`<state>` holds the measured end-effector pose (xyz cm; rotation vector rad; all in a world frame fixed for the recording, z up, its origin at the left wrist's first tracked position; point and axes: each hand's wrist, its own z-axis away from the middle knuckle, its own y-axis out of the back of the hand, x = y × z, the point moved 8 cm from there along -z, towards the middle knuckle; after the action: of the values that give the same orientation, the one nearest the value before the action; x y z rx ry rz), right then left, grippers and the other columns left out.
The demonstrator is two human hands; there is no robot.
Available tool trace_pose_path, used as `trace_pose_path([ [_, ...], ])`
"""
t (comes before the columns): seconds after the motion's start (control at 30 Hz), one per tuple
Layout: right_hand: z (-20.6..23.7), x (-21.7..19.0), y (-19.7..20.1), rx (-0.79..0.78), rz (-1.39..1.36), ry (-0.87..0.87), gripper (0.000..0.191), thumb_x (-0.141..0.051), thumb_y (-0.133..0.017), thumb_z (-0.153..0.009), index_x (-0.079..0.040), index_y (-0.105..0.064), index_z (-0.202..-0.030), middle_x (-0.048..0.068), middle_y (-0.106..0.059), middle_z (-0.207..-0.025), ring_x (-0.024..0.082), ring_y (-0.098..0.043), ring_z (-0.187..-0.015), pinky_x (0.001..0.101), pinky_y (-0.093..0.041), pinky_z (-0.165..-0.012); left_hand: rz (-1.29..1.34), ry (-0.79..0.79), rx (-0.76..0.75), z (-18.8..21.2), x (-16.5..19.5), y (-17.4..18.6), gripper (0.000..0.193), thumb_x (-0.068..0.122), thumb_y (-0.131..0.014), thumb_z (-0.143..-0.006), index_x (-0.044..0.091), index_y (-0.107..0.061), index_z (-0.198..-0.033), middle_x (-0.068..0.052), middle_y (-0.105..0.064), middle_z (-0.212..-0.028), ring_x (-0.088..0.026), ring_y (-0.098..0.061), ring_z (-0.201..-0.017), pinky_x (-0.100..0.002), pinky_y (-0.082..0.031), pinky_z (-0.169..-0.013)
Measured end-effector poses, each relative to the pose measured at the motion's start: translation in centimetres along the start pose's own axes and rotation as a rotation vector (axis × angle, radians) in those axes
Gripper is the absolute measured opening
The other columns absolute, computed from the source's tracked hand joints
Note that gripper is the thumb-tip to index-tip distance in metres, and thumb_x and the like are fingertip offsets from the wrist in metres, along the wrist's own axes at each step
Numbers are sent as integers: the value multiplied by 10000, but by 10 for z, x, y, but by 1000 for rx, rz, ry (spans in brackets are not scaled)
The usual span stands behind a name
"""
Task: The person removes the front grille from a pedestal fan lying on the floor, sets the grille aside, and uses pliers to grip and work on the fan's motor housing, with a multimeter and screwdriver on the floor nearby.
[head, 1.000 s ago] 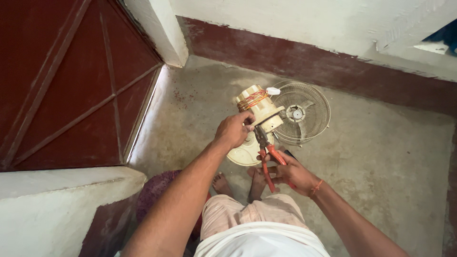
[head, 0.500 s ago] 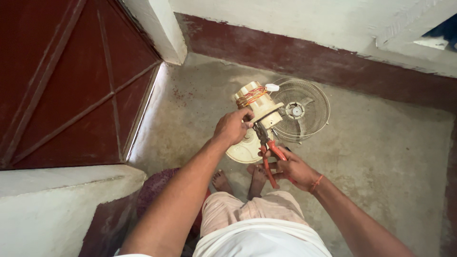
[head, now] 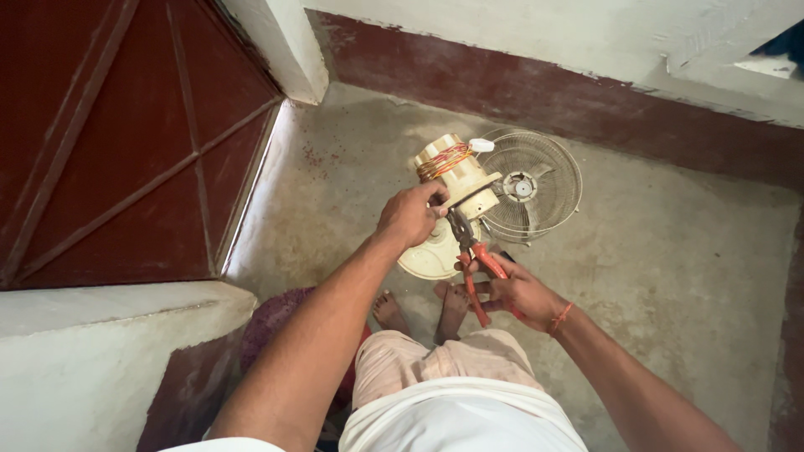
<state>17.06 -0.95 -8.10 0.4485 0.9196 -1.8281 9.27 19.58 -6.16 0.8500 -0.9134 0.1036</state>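
Observation:
A cream table fan motor housing (head: 459,174) with exposed copper and red windings sits tilted on its round base (head: 429,258) on the floor. My left hand (head: 409,214) grips the housing at its left side. Red-handled pliers (head: 473,261) are held in my right hand (head: 517,291), their jaws against the underside of the housing. The wire fan guard (head: 526,184) is attached at the right of the motor.
I sit on a dark red stool or cushion (head: 272,331) with my bare feet (head: 423,311) on the concrete floor. A dark red door (head: 117,142) is at the left. A white ledge (head: 92,351) lies at the lower left, and a wall with a maroon band (head: 544,92) runs behind.
The view has shifted slightly. My hands stay on the fan motor and the pliers, with the jaws still at the housing.

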Motion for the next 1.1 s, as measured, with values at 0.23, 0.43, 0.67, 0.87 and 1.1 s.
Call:
trace_pose_path([
  [0.23,-1,-9,-9,24,-28,-8,556,3,-443,-883,-105,-482,-1426,77,-596,-1356,237,-664,-1247,464,-574,-1001,29,-26,6,0,1,2,241,164,-747,-873,202,-697,-1106,-45,-769,-1054,-236,-740,-980,-396,-542,-845],
  [0.43,2,-11,-10,79,-3,-14,639,35,-428,-842,-108,-459,-1464,72,-594,-1379,262,-639,-1283,512,-540,-1003,12,-11,0,0,2,1,256,171,-746,-874,209,-694,-1122,-30,-769,-1078,-235,-729,-994,-400,-540,-842],
  [0.67,6,-6,-13,99,-24,9,652,8,-427,-871,-156,-457,-1501,60,-597,-1371,257,-617,-1268,480,-555,-1008,9,-32,-4,1,3,1,224,190,-738,-899,193,-685,-1117,-37,-769,-1062,-252,-725,-995,-415,-537,-836],
  [0.87,16,-1,-19,142,-41,19,628,17,-426,-854,-164,-478,-1452,28,-616,-1344,218,-665,-1182,462,-570,-944,-8,-56,-14,0,8,4,189,196,-728,-898,177,-677,-1080,-56,-766,-1028,-280,-719,-977,-436,-531,-830],
  [1.1,11,2,-28,127,-55,69,595,9,-448,-888,-148,-495,-1460,66,-623,-1314,227,-646,-1179,433,-575,-794,-36,-111,-6,-1,12,4,185,194,-731,-889,161,-672,-1060,-63,-761,-1022,-297,-713,-984,-452,-524,-821],
])
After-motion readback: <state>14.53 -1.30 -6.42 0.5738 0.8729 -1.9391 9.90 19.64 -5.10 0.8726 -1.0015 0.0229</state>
